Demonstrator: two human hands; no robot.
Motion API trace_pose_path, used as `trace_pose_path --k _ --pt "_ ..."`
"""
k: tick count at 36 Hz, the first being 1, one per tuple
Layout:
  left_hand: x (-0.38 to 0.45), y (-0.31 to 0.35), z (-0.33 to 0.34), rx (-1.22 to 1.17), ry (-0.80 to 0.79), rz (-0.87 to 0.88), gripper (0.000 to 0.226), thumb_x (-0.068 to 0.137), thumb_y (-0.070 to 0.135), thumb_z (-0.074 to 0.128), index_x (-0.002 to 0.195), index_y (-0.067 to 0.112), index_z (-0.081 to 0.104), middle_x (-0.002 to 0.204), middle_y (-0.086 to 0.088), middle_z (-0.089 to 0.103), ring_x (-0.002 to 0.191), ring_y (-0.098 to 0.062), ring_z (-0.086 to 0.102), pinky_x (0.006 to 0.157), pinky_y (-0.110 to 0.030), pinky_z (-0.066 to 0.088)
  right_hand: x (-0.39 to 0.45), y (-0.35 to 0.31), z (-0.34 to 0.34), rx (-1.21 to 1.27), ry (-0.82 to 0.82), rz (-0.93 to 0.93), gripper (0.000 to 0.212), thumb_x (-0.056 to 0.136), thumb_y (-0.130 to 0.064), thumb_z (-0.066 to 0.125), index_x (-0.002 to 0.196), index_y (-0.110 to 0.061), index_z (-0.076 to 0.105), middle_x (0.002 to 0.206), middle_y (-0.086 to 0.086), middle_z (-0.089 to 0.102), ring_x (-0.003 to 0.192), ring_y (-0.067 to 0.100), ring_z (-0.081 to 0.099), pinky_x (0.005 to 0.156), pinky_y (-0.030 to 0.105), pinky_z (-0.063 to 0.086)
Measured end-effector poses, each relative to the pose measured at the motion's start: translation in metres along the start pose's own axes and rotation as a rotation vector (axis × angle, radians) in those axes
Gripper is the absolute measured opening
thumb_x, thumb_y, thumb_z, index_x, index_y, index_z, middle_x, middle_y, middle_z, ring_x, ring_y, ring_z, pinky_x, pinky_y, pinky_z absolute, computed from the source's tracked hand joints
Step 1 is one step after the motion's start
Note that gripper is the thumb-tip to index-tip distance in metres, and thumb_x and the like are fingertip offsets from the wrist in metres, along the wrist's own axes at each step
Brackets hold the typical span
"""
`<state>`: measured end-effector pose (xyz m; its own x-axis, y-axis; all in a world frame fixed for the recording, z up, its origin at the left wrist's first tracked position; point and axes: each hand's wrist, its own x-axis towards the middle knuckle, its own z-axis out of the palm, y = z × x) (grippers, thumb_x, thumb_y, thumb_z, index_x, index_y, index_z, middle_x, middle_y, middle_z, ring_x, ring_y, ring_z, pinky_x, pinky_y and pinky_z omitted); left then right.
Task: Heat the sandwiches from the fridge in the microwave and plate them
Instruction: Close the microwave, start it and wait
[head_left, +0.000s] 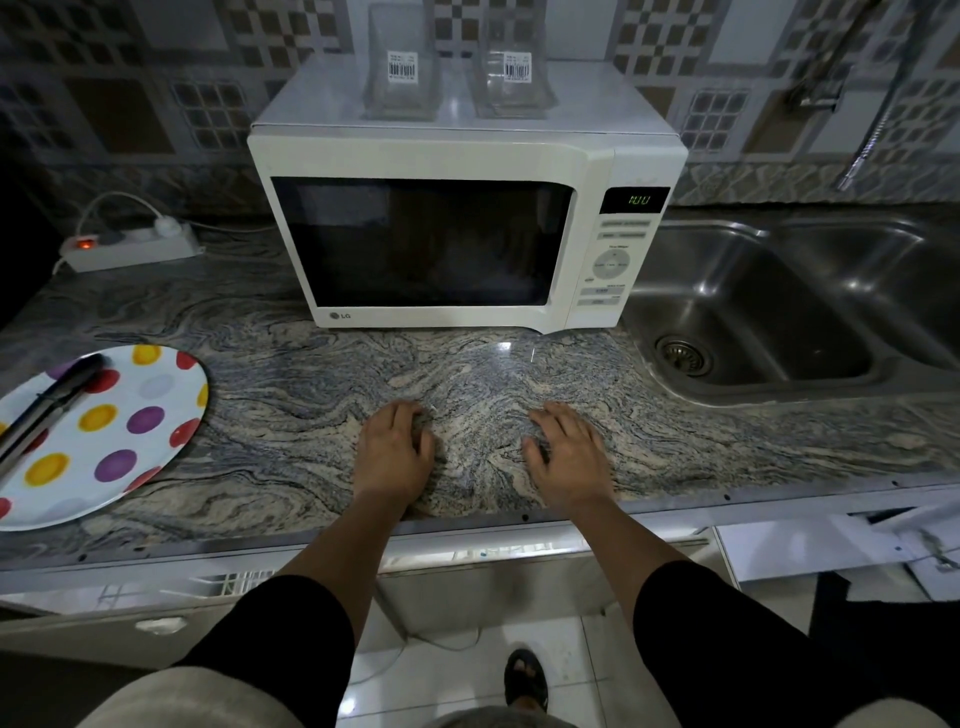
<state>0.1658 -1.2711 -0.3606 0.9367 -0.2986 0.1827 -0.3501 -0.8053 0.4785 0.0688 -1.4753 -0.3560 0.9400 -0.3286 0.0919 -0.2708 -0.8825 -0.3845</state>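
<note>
Head view: microwave (441, 244) interior dark, unreadable; left hand (392, 452), right hand (569, 457) loose-gripped, empty, on counter (291, 395).

The white microwave (457, 228) stands on the veined stone counter with its dark-windowed door shut, nothing visible through the glass, and green digits lit on its display. To its left, well apart and near the counter's front edge, lies a white plate (130, 415) dotted with yellow, purple and red spots. A pair of dark tongs (47, 410) rests across the plate's left side.
</note>
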Motion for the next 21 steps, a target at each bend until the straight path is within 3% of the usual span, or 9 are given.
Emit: trace_pose_path --k 4,9,21 --pt "0.0003 0.0000 -0.0002 0.006 0.002 0.004 0.036 0.092 0.027 0.051 0.125 0.013 0.054 0.125 -0.009 0.055 0.117 -0.027 0.049 0.105 -0.040 0.037 0.0002 -0.0004 -0.0004 -0.001 0.000 0.000 0.049 0.095 -0.043 0.035 0.138 -0.023 0.047 0.150 -0.001 0.037 0.142 0.017 0.027 0.116 0.035 0.015" --pt "0.0004 0.0004 -0.0006 0.004 0.013 0.010 0.036 0.091 0.026 0.052 0.123 0.011 0.056 0.123 -0.009 0.056 0.114 -0.027 0.050 0.104 -0.040 0.039 -0.0004 -0.0011 -0.0006 -0.003 0.000 0.015 0.071 0.083 -0.055 0.015 0.138 -0.024 0.048 0.150 -0.001 0.039 0.141 0.018 0.029 0.116 0.037 0.018" --pt "-0.0005 0.0003 -0.0004 0.011 0.013 0.020 0.036 0.091 0.025 0.054 0.123 0.011 0.055 0.124 -0.010 0.056 0.115 -0.028 0.050 0.104 -0.040 0.038 -0.0003 -0.0011 -0.0003 -0.010 0.000 0.012 0.066 0.086 -0.053 0.018 0.137 -0.024 0.049 0.148 -0.001 0.040 0.140 0.017 0.030 0.115 0.037 0.019"
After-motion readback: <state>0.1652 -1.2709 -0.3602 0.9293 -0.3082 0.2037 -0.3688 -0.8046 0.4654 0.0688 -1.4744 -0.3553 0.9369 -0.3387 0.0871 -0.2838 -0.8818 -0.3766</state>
